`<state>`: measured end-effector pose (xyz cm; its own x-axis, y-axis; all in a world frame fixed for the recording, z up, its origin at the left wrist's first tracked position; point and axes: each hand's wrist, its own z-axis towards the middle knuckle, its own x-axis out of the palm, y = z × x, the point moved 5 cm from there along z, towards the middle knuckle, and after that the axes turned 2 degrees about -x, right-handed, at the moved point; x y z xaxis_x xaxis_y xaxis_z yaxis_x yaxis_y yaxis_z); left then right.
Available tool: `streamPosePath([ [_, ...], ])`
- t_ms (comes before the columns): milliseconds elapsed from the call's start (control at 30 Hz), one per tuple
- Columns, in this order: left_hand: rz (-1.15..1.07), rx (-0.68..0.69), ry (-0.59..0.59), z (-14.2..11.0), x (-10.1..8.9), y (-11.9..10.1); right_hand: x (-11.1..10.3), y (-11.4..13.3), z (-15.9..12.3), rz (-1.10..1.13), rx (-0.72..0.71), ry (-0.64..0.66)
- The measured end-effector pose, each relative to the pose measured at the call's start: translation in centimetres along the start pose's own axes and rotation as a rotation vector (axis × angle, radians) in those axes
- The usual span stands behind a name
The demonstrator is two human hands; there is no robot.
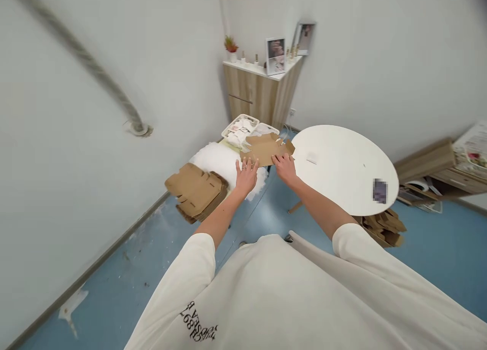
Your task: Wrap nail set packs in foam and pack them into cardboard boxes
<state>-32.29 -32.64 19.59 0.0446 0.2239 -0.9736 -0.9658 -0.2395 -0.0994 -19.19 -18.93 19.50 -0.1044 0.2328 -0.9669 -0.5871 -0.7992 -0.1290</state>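
Observation:
A flat brown cardboard box blank point(263, 148) with cut flaps and tabs is in front of me, above the white padding and near the round table's left edge. My left hand point(247, 176) grips its near left corner, fingers laid over the top. On the near right edge, my right hand point(284, 168) has its fingers bent over the board; the thumbs' grip underneath is hidden. To the left of my left hand lies a stack of similar folded cardboard blanks point(198, 190), beside white padding point(215, 157).
White baskets point(240, 129) with white packets stand behind the blank. On the round white table point(342, 162) are a small white packet point(311, 158) and a blurred dark item point(379, 190). More cardboard point(382, 227) lies below it. A wooden cabinet point(251, 91) fills the corner.

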Motion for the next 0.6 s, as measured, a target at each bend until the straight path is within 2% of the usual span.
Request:
streamPosePath([
  [167,-0.046,0.132,0.077,5.7,3.3,-12.1,1.6,-12.3,-6.4,0.022,0.171,0.115],
  [333,-0.053,0.289,0.094,9.8,6.9,-23.9,3.0,-23.4,-13.7,0.004,0.311,0.181],
  [467,-0.077,0.425,0.164,11.8,9.8,-31.2,4.4,-29.6,-19.1,0.004,0.398,0.223],
  [600,-0.061,0.527,0.237,12.9,13.0,-35.7,6.5,-33.2,-22.9,0.026,0.476,0.284],
])
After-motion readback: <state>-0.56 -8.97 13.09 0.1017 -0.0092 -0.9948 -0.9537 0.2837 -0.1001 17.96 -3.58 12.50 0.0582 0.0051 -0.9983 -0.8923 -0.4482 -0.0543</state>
